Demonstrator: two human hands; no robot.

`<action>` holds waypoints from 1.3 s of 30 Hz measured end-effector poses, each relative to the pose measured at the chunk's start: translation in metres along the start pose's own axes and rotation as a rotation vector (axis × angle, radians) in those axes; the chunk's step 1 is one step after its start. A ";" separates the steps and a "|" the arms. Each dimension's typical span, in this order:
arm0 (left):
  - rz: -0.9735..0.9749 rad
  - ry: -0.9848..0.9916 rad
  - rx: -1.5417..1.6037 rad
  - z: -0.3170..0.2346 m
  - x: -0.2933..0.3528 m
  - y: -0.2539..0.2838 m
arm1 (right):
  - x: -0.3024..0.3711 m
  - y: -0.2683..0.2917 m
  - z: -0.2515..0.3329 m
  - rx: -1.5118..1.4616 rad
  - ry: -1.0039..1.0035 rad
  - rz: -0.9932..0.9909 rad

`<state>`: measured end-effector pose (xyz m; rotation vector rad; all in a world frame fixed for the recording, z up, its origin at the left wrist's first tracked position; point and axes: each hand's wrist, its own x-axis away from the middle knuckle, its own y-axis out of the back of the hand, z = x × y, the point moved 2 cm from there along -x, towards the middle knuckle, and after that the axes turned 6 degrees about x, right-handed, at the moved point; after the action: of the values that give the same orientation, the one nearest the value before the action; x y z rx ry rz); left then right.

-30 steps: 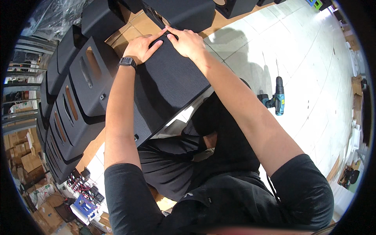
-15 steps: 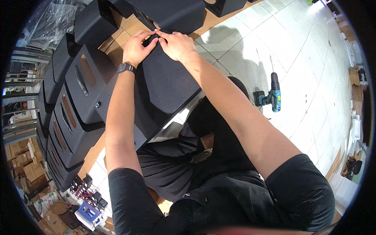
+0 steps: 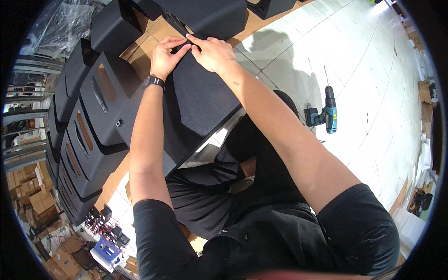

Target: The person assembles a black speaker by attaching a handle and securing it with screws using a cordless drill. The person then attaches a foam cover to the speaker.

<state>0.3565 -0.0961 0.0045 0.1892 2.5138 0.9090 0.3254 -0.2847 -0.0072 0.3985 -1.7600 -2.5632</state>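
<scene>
A black, rough-coated panel or cabinet [image 3: 200,95] lies slanted in front of my crossed legs. Both hands meet at its far end. My left hand [image 3: 164,60], below a dark wristwatch [image 3: 154,81], is closed, thumb and fingers pinched at the far edge. Close against it, my right hand [image 3: 213,53] is closed too, its thumb near the left fingertips and its index finger reaching forward along the edge. Whatever sits between the fingertips is dark, small and mostly hidden.
Several black speaker cabinets [image 3: 95,95] with recessed handles line the left; another cabinet [image 3: 210,18] stands just beyond my hands. A teal cordless drill [image 3: 330,112] lies on the tiled floor [image 3: 368,70] at right. Wired parts [image 3: 100,223] and a blue-white crate [image 3: 108,252] are lower left.
The view has shifted slightly. Both hands stay at the panel's far edge, with only small finger movements; the right index finger appears a little straighter.
</scene>
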 end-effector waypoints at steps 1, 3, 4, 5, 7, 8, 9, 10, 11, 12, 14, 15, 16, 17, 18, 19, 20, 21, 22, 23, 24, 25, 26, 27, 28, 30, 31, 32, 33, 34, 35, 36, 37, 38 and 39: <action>0.009 0.027 0.018 -0.001 0.001 0.001 | 0.000 0.001 0.001 0.005 0.003 -0.004; 0.016 0.044 0.035 -0.004 0.000 0.002 | 0.000 0.003 0.001 0.001 0.001 0.013; 0.014 0.036 0.033 -0.004 0.001 0.002 | -0.001 0.005 0.002 -0.009 -0.004 0.037; 0.012 0.028 0.031 -0.004 0.001 0.002 | -0.001 0.007 0.003 -0.020 -0.008 0.060; 0.041 0.033 0.026 -0.006 0.001 0.003 | 0.002 0.008 0.003 -0.023 -0.017 0.055; 0.056 0.035 0.023 -0.010 0.001 0.004 | 0.002 0.008 0.002 -0.024 -0.022 0.052; 0.068 0.045 -0.010 -0.012 0.002 0.008 | 0.001 0.008 0.003 -0.032 -0.014 0.040; 0.082 0.053 -0.041 -0.017 0.002 0.013 | 0.001 0.007 0.002 -0.039 -0.007 0.029; 0.100 0.063 -0.068 -0.022 0.003 0.018 | 0.002 0.006 0.001 -0.044 -0.006 0.020; 0.199 0.090 -0.177 -0.026 0.003 0.024 | 0.003 0.006 -0.001 -0.049 -0.013 0.021; 0.270 -0.057 -0.288 -0.022 0.008 0.032 | 0.001 0.007 0.001 -0.065 -0.013 0.022; 0.306 -0.131 -0.342 -0.020 0.011 0.034 | 0.001 0.007 0.002 -0.060 -0.018 0.032; 0.346 -0.147 -0.343 -0.020 0.013 0.033 | 0.001 0.007 0.002 -0.055 -0.025 0.041; 0.357 -0.139 -0.347 -0.020 0.013 0.033 | 0.001 0.007 0.002 -0.048 -0.031 0.050; 0.369 -0.130 -0.350 -0.019 0.013 0.033 | 0.000 0.007 0.002 -0.049 -0.034 0.048; 0.379 -0.119 -0.355 -0.020 0.013 0.034 | 0.000 0.006 0.004 -0.049 -0.034 0.047; 0.381 -0.129 -0.380 -0.019 0.012 0.034 | 0.000 0.006 0.004 -0.050 -0.034 0.047; 0.382 -0.138 -0.405 -0.018 0.009 0.034 | 0.000 0.006 0.003 -0.046 -0.034 0.056; 0.384 -0.147 -0.431 -0.018 0.007 0.034 | 0.000 0.009 0.003 -0.042 -0.033 0.065; 0.407 -0.137 -0.444 -0.017 0.006 0.035 | 0.000 0.010 0.003 -0.039 -0.033 0.074; 0.430 -0.126 -0.458 -0.016 0.006 0.036 | 0.000 0.009 0.003 -0.037 -0.031 0.069; 0.453 -0.117 -0.471 -0.017 0.004 0.036 | 0.000 0.009 0.002 -0.036 -0.030 0.062; 0.467 -0.114 -0.484 -0.017 0.004 0.038 | 0.000 0.009 0.002 -0.034 -0.029 0.055; 0.481 -0.112 -0.497 -0.018 0.003 0.039 | 0.000 0.009 0.002 -0.035 -0.035 0.067; 0.492 -0.109 -0.510 -0.019 0.003 0.040 | 0.001 0.011 0.003 -0.034 -0.038 0.078; 0.505 -0.124 -0.539 -0.017 0.001 0.042 | 0.001 0.011 0.005 -0.030 -0.036 0.084; 0.511 -0.134 -0.551 -0.017 0.000 0.042 | 0.001 0.011 0.005 -0.024 -0.031 0.077; 0.504 -0.145 -0.543 -0.017 0.000 0.041 | 0.001 0.010 0.004 -0.018 -0.027 0.070; 0.497 -0.156 -0.534 -0.017 0.000 0.041 | 0.000 0.010 0.004 -0.023 -0.029 0.070; 0.491 -0.166 -0.525 -0.017 0.001 0.041 | 0.000 0.010 0.004 -0.027 -0.032 0.072; 0.492 -0.184 -0.507 -0.016 0.001 0.040 | 0.001 0.011 0.005 -0.032 -0.035 0.073; 0.494 -0.202 -0.489 -0.016 0.000 0.040 | 0.001 0.011 0.004 -0.021 -0.034 0.093; 0.496 -0.217 -0.472 -0.015 0.000 0.040 | 0.001 0.016 0.005 -0.012 -0.031 0.114; 0.501 -0.212 -0.485 -0.014 0.000 0.040 | 0.002 0.018 0.006 -0.003 -0.028 0.134; 0.507 -0.207 -0.498 -0.013 0.001 0.040 | 0.001 0.016 0.007 0.003 -0.024 0.136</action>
<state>0.3488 -0.0721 0.0382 0.7332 1.9993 1.5857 0.3203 -0.2849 0.0095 0.2405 -1.7340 -2.4820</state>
